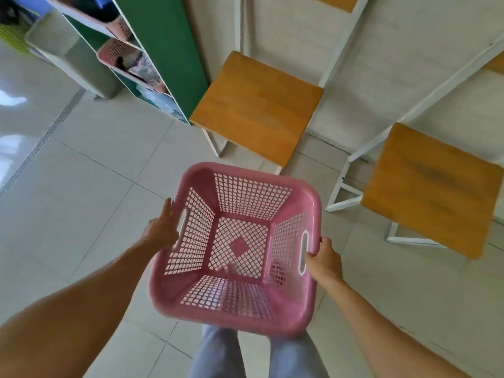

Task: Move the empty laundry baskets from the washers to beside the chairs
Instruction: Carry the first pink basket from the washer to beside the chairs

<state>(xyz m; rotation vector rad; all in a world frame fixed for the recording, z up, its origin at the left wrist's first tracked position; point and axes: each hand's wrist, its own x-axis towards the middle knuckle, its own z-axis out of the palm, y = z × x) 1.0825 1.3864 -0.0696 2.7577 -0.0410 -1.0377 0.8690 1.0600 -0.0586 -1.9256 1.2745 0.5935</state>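
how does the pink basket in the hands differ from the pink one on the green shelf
The held basket is empty; the shelf basket holds bundled fabric. The held basket is gripped at its sides between the left hand and the right hand, mouth facing up; the shelf basket sits tucked in a compartment of the green shelf, only partly visible. Both are pink plastic with perforated walls.

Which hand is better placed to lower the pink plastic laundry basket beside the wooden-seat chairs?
Likely right: the right hand grips the handle slot of the pink plastic laundry basket; the left hand only lies flat against the opposite side.
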